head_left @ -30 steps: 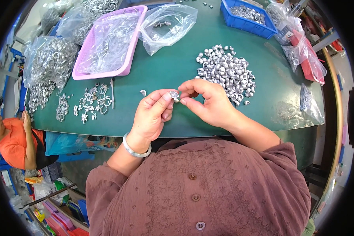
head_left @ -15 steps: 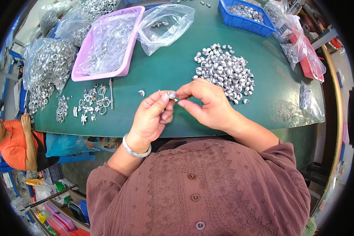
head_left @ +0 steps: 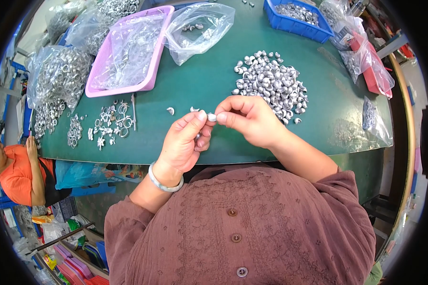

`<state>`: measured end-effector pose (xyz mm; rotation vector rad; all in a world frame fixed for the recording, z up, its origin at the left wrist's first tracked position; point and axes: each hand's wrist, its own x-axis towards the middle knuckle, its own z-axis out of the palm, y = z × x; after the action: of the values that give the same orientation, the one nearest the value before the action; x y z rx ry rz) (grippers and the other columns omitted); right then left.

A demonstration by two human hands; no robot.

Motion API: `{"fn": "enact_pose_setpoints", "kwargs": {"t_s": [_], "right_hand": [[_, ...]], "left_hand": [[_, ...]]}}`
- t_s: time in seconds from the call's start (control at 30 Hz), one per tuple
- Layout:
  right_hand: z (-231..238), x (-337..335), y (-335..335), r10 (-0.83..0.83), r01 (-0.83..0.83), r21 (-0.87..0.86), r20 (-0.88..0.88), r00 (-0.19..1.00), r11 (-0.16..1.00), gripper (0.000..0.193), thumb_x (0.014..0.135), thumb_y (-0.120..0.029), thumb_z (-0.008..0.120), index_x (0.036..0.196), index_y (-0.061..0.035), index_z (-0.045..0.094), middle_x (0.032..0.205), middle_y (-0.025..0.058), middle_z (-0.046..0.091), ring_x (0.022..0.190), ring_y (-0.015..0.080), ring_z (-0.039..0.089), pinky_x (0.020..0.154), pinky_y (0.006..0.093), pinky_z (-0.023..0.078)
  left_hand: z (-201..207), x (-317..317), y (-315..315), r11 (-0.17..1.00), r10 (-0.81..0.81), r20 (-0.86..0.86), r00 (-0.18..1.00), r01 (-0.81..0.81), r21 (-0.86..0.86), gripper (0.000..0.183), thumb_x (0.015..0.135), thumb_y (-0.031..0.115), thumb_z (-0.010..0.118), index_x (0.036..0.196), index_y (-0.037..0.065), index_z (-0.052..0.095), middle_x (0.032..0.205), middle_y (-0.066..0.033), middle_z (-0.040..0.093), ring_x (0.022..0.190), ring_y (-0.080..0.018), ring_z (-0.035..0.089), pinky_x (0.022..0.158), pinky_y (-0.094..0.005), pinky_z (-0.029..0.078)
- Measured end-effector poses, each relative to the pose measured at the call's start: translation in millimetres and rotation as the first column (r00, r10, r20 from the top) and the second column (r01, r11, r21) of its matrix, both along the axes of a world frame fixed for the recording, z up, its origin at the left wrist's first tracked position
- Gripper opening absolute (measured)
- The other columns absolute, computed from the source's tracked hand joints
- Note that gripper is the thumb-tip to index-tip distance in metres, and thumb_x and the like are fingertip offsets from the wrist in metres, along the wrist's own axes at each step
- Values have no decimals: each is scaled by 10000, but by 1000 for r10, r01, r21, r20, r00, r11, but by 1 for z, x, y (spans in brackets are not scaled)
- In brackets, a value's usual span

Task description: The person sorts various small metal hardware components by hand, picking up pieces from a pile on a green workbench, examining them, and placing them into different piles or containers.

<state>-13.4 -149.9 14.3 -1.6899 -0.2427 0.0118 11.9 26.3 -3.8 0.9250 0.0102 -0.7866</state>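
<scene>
Between my two hands is a small silver-grey curved metal piece (head_left: 212, 117), its rounded side showing. My left hand (head_left: 185, 137) pinches it between thumb and forefinger from the left, with the other fingers curled in. Another bit of grey metal (head_left: 197, 137) shows inside those curled fingers. From the right, the thumb and forefinger of my right hand (head_left: 249, 122) close on the same piece. Just beyond my left hand lie two loose curved pieces (head_left: 170, 110). A heap of similar shell-shaped pieces (head_left: 273, 85) spreads behind my right hand.
Small metal castings (head_left: 113, 121) and rings lie left on the green table (head_left: 199, 80). Farther off stand a pink basket (head_left: 121, 92), an open plastic bag (head_left: 178, 54) and a blue bin (head_left: 302, 31). Bagged rings (head_left: 62, 76) sit far left, a red tray (head_left: 375, 78) right. A person in orange (head_left: 19, 166) sits left.
The piece has turned: its round hollow faced up before, and its curved outside shows now. My right fingertips have moved in onto it. A second loose piece is now visible beyond my left hand.
</scene>
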Motion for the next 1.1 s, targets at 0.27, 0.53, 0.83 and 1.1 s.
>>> {"fn": "enact_pose_setpoints", "kwargs": {"t_s": [0.27,0.53,0.83,1.1], "right_hand": [[-13,1,-3,174,79,504,-435,883,860,127,811,-159,588,834,-42,629,749,-6,603,624,58,479,582,193,395],[-12,-2,-5,123,52,402,-397,909,914,146,814,-162,582,864,-34,631,752,5,610,624,61,491,582,195,405],[-16,15,-44,-286,361,-364,244,927,859,91,754,-87,572,798,-30,629,701,84,571,625,200,559,589,296,442],[-19,24,-43,90,381,-784,480,873,490,57,666,-87,625,713,-63,603,758,48,514,768,235,495,706,348,377]], "left_hand": [[5,-1,-3,1000,-18,-28,999,18,15,270,902,284,448,824,52,561,654,10,485,494,-59,383,415,-168,284],[3,4,-4,998,-65,-166,984,68,14,234,878,267,487,780,65,552,642,8,481,486,-66,384,417,-173,287],[-5,6,-3,993,-54,-190,980,32,-117,166,848,193,505,800,42,553,693,-19,520,548,-79,447,458,-187,331],[-8,5,1,988,-55,-113,992,38,-147,228,808,157,476,938,-23,528,916,-136,572,810,-219,577,663,-296,494]]}}
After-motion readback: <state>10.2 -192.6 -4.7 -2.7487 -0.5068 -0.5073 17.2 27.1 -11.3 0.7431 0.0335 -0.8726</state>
